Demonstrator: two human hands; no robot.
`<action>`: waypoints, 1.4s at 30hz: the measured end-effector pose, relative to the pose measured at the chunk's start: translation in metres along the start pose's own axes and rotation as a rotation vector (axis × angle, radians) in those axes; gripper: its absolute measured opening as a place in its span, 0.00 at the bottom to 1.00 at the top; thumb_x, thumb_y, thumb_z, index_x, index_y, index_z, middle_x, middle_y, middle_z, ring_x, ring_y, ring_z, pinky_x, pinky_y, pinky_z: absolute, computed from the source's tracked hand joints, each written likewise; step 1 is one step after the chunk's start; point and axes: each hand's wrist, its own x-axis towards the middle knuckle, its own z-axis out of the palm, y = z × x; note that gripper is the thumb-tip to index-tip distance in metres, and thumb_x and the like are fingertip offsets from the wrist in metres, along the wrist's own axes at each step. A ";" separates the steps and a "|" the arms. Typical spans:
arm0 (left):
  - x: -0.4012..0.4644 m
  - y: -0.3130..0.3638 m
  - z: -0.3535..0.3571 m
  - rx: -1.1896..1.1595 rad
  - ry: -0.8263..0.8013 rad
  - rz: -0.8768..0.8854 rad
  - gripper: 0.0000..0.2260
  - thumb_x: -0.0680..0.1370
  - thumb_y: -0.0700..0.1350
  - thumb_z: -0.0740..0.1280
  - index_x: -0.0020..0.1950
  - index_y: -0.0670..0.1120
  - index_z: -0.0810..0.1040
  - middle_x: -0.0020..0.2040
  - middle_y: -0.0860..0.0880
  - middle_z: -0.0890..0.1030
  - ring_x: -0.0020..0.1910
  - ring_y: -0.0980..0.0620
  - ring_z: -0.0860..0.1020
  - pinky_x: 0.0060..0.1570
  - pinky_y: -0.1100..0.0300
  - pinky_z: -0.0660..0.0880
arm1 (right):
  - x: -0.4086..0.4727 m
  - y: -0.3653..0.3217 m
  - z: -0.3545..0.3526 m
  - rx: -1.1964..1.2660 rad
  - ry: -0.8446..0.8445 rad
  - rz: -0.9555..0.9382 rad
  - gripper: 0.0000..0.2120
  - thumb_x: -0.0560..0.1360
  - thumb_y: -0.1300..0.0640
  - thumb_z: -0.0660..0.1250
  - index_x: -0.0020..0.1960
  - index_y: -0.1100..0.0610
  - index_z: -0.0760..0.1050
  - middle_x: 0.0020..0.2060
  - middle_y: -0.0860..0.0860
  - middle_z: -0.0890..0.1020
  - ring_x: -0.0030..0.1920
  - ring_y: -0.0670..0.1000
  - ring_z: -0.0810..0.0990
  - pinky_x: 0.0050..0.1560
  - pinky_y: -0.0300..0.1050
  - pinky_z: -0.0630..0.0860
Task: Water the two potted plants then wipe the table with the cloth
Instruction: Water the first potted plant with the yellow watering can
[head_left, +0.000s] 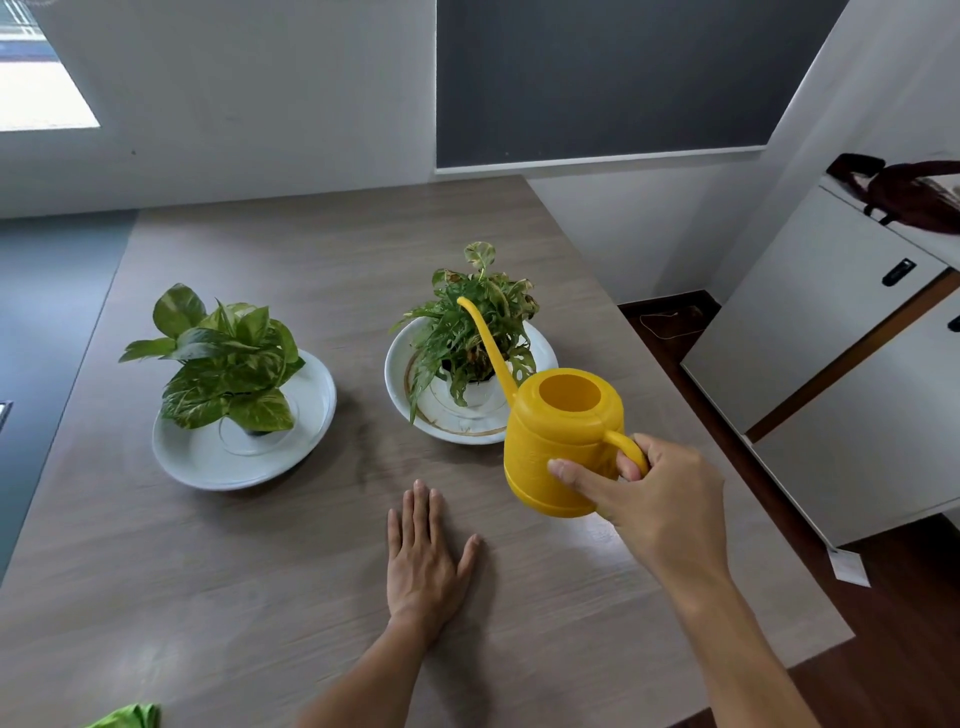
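Table (260, 571): two plants, one watering can (563, 441), one cloth (130, 717).

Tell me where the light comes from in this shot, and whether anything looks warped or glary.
Head view: daylight enters from the window at upper left; soft sheen on the table near the left hand; wide-angle lens bends the cabinet and walls outward; the yellow watering can stays sharp.

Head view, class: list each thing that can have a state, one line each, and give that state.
Watering can: lifted, upright, held by handle, spout over right plant.
Right hand: gripping can.
Left hand: flat on table, empty.
Left plant: upright in its saucer.
Right plant: upright in its saucer.
Cloth: at near table edge, untouched.
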 end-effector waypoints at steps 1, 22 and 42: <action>0.000 0.000 0.000 -0.004 0.006 0.002 0.39 0.77 0.68 0.45 0.80 0.45 0.45 0.80 0.45 0.41 0.78 0.49 0.35 0.76 0.49 0.37 | 0.001 -0.001 0.001 -0.001 0.000 -0.002 0.26 0.60 0.40 0.80 0.27 0.55 0.67 0.22 0.49 0.72 0.26 0.48 0.70 0.28 0.46 0.72; 0.002 -0.004 0.010 -0.037 0.042 0.018 0.38 0.78 0.67 0.51 0.80 0.44 0.52 0.81 0.44 0.48 0.79 0.47 0.42 0.76 0.46 0.44 | 0.018 -0.013 0.009 -0.001 0.019 -0.062 0.29 0.60 0.42 0.81 0.26 0.49 0.60 0.21 0.45 0.68 0.25 0.47 0.68 0.28 0.41 0.66; 0.004 -0.002 0.009 -0.005 0.027 0.004 0.39 0.77 0.68 0.46 0.80 0.43 0.48 0.80 0.44 0.45 0.79 0.48 0.39 0.76 0.47 0.41 | 0.029 -0.010 -0.005 -0.020 0.071 -0.040 0.28 0.60 0.41 0.80 0.29 0.62 0.70 0.25 0.57 0.78 0.30 0.58 0.78 0.31 0.51 0.78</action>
